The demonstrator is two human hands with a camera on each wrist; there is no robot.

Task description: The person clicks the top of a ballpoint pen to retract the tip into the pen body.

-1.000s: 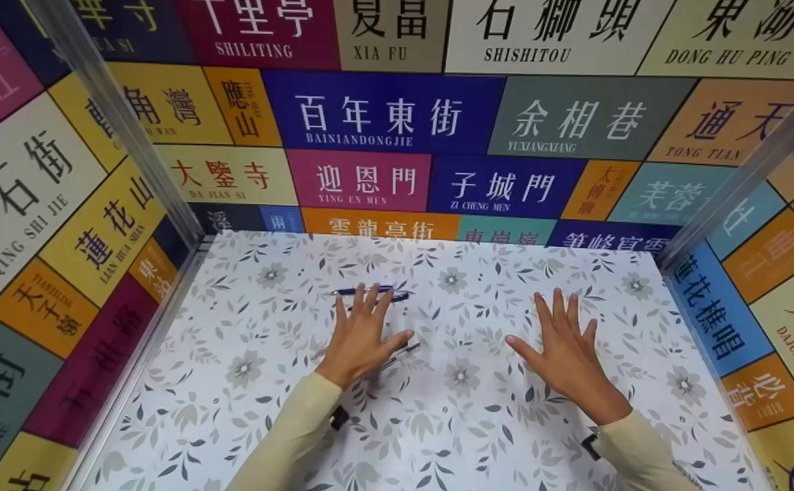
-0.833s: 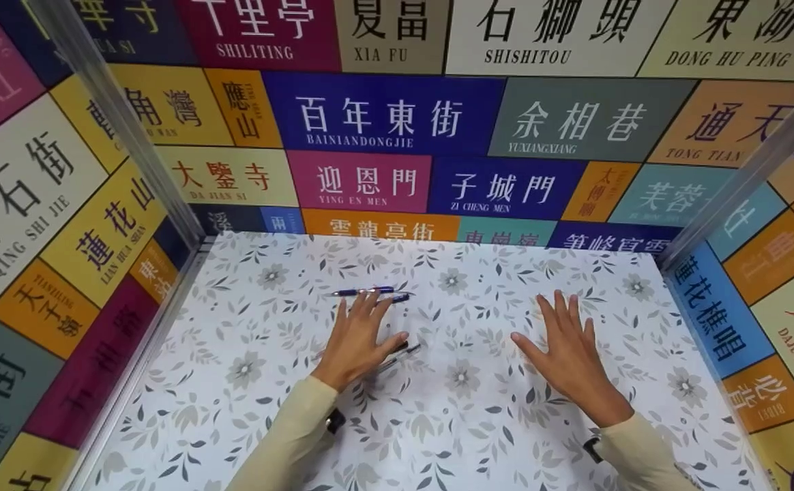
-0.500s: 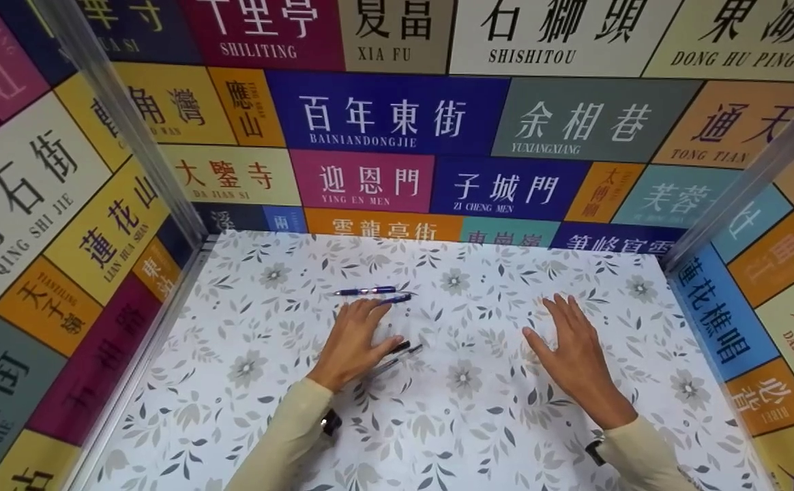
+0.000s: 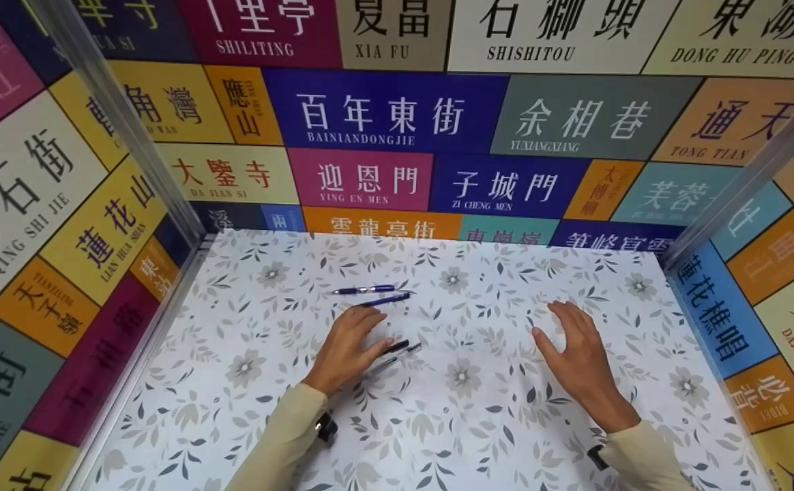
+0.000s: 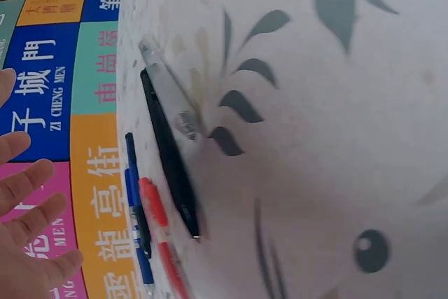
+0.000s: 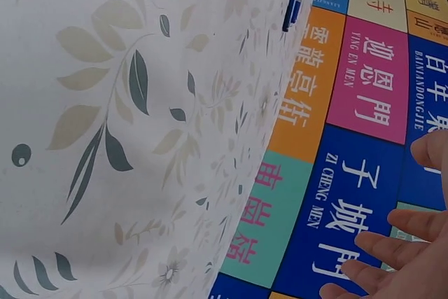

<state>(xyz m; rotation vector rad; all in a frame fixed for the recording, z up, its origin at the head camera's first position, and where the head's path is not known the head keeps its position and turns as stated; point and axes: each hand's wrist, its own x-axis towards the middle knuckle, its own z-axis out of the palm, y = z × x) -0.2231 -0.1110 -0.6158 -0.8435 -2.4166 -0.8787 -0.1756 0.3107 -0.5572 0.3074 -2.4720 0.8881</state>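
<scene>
L grip [image 4: 344, 349] slightly back vs earlier, near slim dk-blue pen [image 4: 390, 299]

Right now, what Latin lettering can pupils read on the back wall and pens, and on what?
"SHILITING", maroon panel
"XIA FU", tan panel
"SHISHITOU", white panel
"DONG HU PING", cream panel
"BAINIANDONGJIE", blue panel
"YUXIANGXIANG", grey panel
"TONG TIAN", peach panel
"DA JIAN SI", yellowish panel
"YING EN MEN", pink panel
"ZI CHENG MEN", lower blue panel
Pens: nothing legible.
Other labels: cut, small, blurred.
</scene>
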